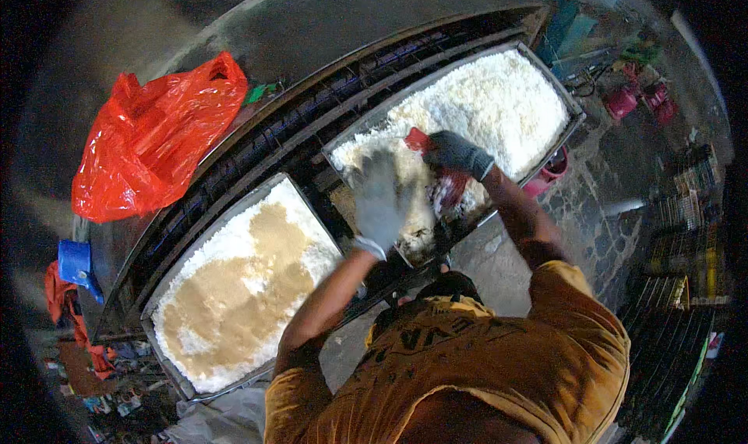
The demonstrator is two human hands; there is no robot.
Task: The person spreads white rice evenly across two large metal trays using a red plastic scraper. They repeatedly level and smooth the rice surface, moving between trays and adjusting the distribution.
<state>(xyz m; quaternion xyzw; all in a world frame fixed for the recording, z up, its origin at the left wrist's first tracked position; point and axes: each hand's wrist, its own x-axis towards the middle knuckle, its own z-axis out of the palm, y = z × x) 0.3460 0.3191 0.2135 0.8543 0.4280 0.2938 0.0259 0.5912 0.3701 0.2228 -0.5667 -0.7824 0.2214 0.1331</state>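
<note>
My left hand [378, 201], in a light grey glove and blurred, is stretched flat over the left end of a metal tray [575, 116]. Its fingers are extended, and nothing shows in its grasp. In a darker grey glove, my right hand [459, 153] is closed around a red tool [416, 140] whose ends show on both sides of the fist; its exact kind is unclear. Loose white, flaky material [497, 96] with yellowish patches fills much of this tray. Between my hands the material is thinner, and dark tray bottom shows near the front edge.
To the left lies a second metal tray [149, 327] of white material topped with tan powder [234, 303]. Behind both trays runs a dark metal channel [280, 122]. A red plastic bag [158, 140], blue dipper [75, 263], pink container [546, 175] and stacked racks [672, 303] stand around.
</note>
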